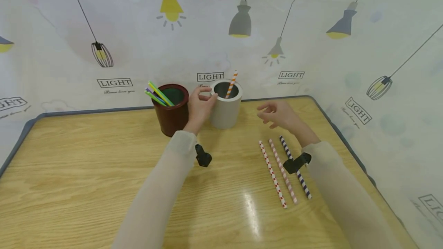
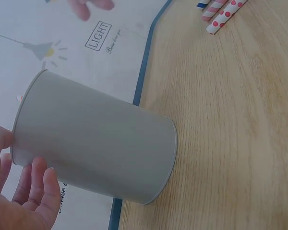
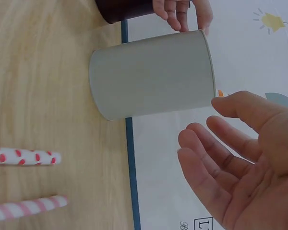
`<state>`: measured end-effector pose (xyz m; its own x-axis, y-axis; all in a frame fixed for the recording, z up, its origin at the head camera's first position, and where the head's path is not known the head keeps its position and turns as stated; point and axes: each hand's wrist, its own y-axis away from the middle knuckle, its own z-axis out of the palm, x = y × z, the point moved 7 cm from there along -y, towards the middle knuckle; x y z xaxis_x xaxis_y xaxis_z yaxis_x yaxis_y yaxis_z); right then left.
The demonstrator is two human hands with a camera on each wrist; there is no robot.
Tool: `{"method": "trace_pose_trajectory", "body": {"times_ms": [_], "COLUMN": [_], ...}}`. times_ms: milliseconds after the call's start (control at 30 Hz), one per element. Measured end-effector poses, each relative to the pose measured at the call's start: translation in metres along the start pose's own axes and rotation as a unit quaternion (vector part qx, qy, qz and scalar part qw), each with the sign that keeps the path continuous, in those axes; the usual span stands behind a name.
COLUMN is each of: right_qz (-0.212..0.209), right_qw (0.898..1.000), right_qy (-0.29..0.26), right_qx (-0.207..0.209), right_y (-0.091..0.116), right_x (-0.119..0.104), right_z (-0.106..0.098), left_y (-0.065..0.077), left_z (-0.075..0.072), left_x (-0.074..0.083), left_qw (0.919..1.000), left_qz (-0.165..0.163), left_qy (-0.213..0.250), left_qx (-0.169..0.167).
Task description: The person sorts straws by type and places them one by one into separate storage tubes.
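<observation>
A light grey cylindrical holder (image 1: 225,112) stands upright at the back of the table, an orange-and-white striped straw (image 1: 231,85) leaning inside it. My left hand (image 1: 200,105) holds the holder at its left rim, thumb and fingers bent against the edge and side (image 2: 26,187). To the right of the holder, apart from it, my right hand (image 1: 277,114) hovers with loosely bent fingers and nothing in them. Below that hand lie three straws side by side: red-dotted (image 1: 272,174), pink-striped (image 1: 282,170) and navy-striped (image 1: 301,180).
Just left of my left hand stands a dark brown holder (image 1: 171,120) with several green, yellow and purple straws (image 1: 159,94) leaning out of its left side. The wooden table (image 1: 86,180) meets a lamp-printed wall covering (image 1: 135,41) behind both holders and along the right.
</observation>
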<state>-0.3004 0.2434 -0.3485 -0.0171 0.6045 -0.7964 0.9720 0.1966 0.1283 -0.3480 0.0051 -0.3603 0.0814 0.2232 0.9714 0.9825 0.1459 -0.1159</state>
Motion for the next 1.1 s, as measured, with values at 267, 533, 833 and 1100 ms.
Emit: {"method": "trace_pose_trajectory", "body": {"times_ms": [267,533,833,1100], "right_qz": [0.015,0.051,0.064,0.078], "right_qw": [0.999,0.997,0.996,0.996], "right_qy": [-0.001,-0.030,-0.035,-0.026], "right_qx": [-0.034,-0.053,-0.045,-0.028], "right_y": [0.024,0.046,0.065,0.073], "right_x": [0.021,0.051,0.072,0.089], "right_z": [0.009,0.027,0.035,0.048], "left_y": [-0.001,-0.001,-0.001,0.000], "left_z": [-0.001,0.002,0.001,0.000], "left_x": [-0.004,-0.008,-0.005,-0.002], "left_qw": [1.0000,0.9999,1.0000,0.9999], "left_qz": [-0.002,-0.011,-0.006,-0.002], "left_qy": [-0.001,-0.003,0.004,0.008], "left_qx": [-0.004,-0.005,-0.001,-0.010]}}
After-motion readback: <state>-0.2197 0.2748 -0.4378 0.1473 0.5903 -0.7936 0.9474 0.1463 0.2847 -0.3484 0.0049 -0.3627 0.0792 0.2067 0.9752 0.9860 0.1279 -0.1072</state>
